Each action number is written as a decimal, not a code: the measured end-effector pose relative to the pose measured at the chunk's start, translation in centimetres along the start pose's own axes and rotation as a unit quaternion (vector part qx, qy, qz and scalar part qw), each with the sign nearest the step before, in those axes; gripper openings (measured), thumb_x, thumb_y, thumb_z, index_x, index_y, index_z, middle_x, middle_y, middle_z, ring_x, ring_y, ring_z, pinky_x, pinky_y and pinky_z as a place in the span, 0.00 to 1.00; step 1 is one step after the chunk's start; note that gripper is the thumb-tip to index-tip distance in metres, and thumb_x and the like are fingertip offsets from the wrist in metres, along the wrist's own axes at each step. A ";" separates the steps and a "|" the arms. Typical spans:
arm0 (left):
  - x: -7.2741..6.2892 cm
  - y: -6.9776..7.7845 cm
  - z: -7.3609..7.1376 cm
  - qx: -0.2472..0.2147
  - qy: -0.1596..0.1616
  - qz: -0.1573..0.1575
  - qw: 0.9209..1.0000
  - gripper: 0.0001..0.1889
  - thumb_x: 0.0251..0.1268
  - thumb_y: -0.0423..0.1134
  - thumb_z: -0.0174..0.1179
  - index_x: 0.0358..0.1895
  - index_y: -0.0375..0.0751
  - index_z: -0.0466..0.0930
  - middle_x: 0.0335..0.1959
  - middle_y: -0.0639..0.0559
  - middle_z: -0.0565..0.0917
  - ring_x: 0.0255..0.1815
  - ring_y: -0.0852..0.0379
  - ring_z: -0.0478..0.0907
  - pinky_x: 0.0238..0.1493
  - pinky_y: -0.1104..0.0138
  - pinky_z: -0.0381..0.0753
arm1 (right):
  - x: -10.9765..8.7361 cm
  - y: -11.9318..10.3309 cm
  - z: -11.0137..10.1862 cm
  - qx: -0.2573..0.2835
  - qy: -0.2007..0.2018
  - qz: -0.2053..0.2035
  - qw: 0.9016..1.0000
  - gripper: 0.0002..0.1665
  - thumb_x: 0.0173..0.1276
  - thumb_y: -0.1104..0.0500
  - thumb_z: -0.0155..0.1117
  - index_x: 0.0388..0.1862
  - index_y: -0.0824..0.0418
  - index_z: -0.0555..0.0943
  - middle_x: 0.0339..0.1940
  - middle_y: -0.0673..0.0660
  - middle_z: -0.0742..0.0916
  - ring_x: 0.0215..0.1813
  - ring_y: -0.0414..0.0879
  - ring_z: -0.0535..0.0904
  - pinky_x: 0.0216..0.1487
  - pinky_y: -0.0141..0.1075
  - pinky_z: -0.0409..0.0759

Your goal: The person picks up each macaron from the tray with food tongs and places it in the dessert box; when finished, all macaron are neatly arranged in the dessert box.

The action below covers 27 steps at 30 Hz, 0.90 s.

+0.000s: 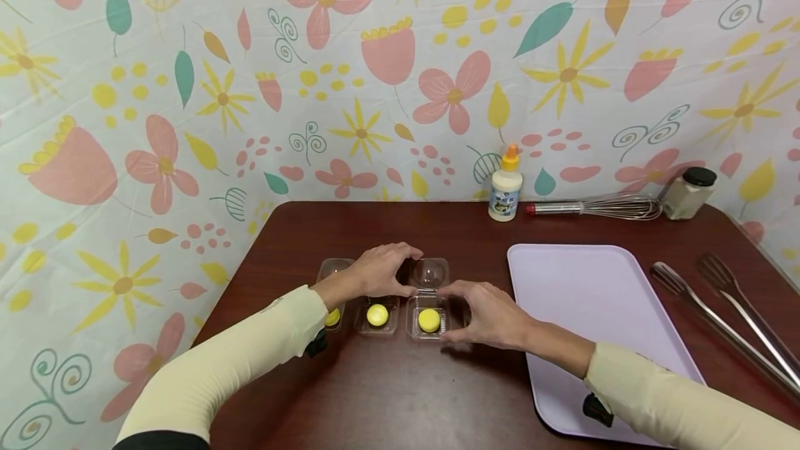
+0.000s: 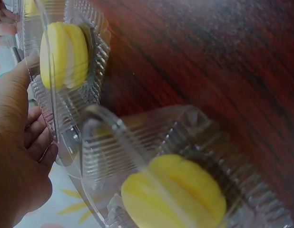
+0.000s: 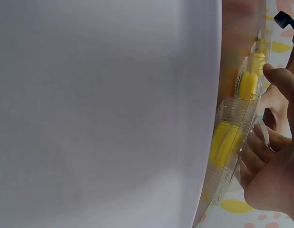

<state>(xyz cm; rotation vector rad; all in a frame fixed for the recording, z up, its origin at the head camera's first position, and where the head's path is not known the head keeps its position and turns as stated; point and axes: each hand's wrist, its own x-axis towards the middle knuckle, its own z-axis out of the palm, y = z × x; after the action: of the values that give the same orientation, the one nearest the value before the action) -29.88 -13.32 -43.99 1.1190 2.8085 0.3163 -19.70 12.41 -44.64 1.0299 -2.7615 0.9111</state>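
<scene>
Three clear plastic clamshell boxes stand in a row with lids raised, each with a yellow macaron inside: the left macaron (image 1: 333,317), the middle macaron (image 1: 378,315) and the right macaron (image 1: 429,320). My left hand (image 1: 381,269) reaches over the middle box, thumb and forefinger spread along the left side of the right box's lid (image 1: 431,272). On the other side, my right hand (image 1: 494,314) holds the right box (image 1: 414,330), thumb at its front corner and forefinger near the hinge. The left hand hides part of the left and middle lids.
A lilac tray (image 1: 575,276) lies right of the boxes, under my right forearm. Two metal tools, a slotted turner (image 1: 719,276) and tongs (image 1: 675,280), lie beyond it. Along the back are a yellow-capped bottle (image 1: 505,189), a whisk (image 1: 600,207) and a black-lidded jar (image 1: 687,194).
</scene>
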 end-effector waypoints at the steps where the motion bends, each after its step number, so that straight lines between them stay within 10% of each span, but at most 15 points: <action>1: 0.0 0.0 0.0 -0.001 0.001 0.001 1.000 0.39 0.63 0.57 0.76 0.74 0.45 0.75 0.67 0.53 0.80 0.66 0.51 0.79 0.65 0.53 0.79 | 0.0 0.0 0.0 0.000 0.000 0.000 1.000 0.39 0.55 0.49 0.88 0.62 0.65 0.85 0.55 0.56 0.91 0.58 0.53 0.87 0.56 0.51 0.86; 20: -2.3 -0.1 -2.7 -0.027 0.060 0.039 0.997 0.39 0.64 0.56 0.75 0.75 0.44 0.74 0.66 0.52 0.81 0.61 0.50 0.82 0.56 0.53 0.83 | 0.4 0.2 -1.5 0.035 0.051 0.032 0.998 0.35 0.56 0.53 0.88 0.58 0.67 0.84 0.50 0.59 0.90 0.52 0.55 0.88 0.53 0.51 0.87; 27: -3.3 0.1 -3.1 -0.036 0.053 0.054 0.997 0.40 0.63 0.57 0.75 0.75 0.44 0.75 0.66 0.53 0.81 0.62 0.51 0.81 0.59 0.54 0.82 | 0.8 0.5 -1.8 0.053 0.084 0.051 0.994 0.49 0.57 0.50 0.88 0.71 0.70 0.77 0.66 0.66 0.85 0.64 0.62 0.83 0.58 0.57 0.84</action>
<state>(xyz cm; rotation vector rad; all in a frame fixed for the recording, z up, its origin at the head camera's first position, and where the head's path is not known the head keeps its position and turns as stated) -27.96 -16.01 -40.94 1.2754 2.8058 0.4962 -20.90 13.20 -43.17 0.7904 -2.6727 1.1135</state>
